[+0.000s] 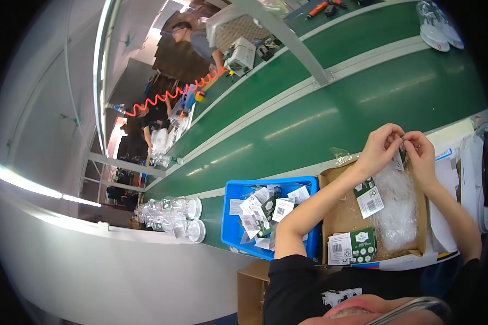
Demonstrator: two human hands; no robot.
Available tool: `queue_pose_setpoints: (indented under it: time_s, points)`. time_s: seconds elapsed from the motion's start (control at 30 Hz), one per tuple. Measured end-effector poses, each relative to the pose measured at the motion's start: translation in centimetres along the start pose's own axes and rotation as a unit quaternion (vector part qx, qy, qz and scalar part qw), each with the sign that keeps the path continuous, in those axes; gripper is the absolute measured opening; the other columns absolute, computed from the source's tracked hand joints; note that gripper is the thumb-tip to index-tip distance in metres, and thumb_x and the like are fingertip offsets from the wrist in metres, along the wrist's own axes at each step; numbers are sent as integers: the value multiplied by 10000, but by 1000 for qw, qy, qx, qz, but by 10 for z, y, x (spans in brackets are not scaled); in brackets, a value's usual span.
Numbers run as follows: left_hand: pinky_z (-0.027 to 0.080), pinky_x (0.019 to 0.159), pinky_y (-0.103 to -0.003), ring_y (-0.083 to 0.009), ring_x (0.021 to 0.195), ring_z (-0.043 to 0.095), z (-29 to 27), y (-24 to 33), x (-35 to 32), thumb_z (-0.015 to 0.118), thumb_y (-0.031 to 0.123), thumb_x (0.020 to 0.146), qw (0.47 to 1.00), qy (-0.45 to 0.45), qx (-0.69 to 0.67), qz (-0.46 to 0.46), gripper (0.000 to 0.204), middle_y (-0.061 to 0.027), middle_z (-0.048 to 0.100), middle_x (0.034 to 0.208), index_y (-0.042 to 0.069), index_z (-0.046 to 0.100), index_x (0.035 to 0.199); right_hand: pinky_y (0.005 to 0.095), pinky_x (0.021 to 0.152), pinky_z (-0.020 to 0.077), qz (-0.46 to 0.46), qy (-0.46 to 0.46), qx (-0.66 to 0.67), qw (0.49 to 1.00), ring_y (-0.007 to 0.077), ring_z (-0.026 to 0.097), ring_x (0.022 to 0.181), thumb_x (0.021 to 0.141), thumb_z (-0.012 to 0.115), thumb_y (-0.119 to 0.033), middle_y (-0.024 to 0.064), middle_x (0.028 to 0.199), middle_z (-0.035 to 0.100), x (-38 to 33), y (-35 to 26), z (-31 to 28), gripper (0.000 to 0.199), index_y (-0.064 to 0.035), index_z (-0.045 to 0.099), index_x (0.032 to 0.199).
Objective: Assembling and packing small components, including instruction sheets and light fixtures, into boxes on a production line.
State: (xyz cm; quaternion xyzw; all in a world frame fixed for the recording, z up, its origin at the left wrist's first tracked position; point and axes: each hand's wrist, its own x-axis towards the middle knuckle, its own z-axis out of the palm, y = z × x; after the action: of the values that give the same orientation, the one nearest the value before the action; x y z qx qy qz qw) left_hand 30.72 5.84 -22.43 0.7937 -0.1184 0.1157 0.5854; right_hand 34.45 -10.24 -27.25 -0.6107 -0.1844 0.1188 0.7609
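Observation:
My left hand and my right hand meet above a shallow cardboard box, and both pinch a small green-and-white packet between the fingertips. A second packet with a white label hangs just below my left hand. Inside the box lie clear plastic bags and a green-and-white packet near its front edge.
A blue bin with several similar packets stands left of the box. A green conveyor belt runs behind. Clear plastic lidded containers are stacked at the left. Other people work farther along the line, near a red coiled hose.

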Motion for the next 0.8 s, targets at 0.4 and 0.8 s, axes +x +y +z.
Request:
queue_pose_setpoints:
  time_s: [0.4, 0.8]
  points:
    - [373, 516, -207, -52, 599, 453, -3, 8, -4, 583, -5, 839, 999, 21, 27, -3, 64, -25, 519, 755, -13, 566, 901, 160, 555, 402, -17, 11, 27, 999, 25, 513, 724, 932, 538, -48, -19, 855, 565, 4, 3, 2, 72, -45, 565, 999]
    - [483, 637, -230, -75, 740, 568, 10, -3, 4, 630, 83, 880, 999, 14, 49, -6, 199, -33, 603, 848, 37, 556, 1059, 249, 688, 503, -88, 21, -26, 996, 109, 605, 750, 843, 640, -60, 51, 820, 636, 2, -26, 1, 66, -12, 637, 889]
